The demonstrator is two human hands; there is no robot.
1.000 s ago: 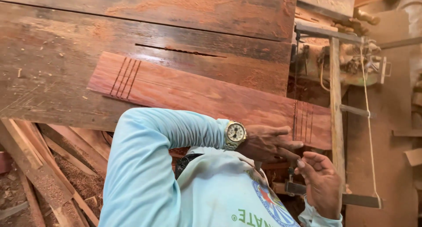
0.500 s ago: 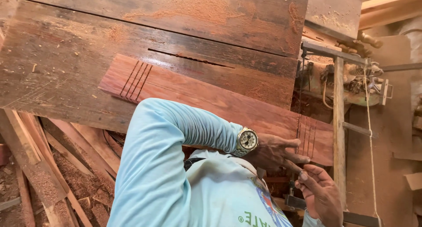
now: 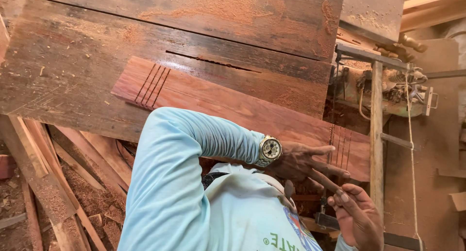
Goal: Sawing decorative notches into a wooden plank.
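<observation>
A reddish wooden board [image 3: 233, 105] lies slanted on a worn saw table [image 3: 73, 71]. It has thin parallel saw cuts near its left end [image 3: 151, 88] and its right end [image 3: 342, 146]. My left hand [image 3: 303, 162], with a wristwatch [image 3: 270, 149] and a light blue sleeve, rests at the board's near edge by the right-hand cuts. Its fingers are spread and hold nothing. My right hand [image 3: 358, 216] is just below it, fingers loosely bent, fingertips touching the left forefinger. I see nothing in it.
A narrow blade slot [image 3: 213, 61] runs along the table behind the board. A wooden upright [image 3: 376, 134] and dusty machine parts with a cord [image 3: 412, 149] stand at the right. Offcut planks and sawdust [image 3: 53, 192] lie on the floor at lower left.
My left hand has stretched its fingers out toward my right hand, which has come up to meet them. The board stays where it was on the table.
</observation>
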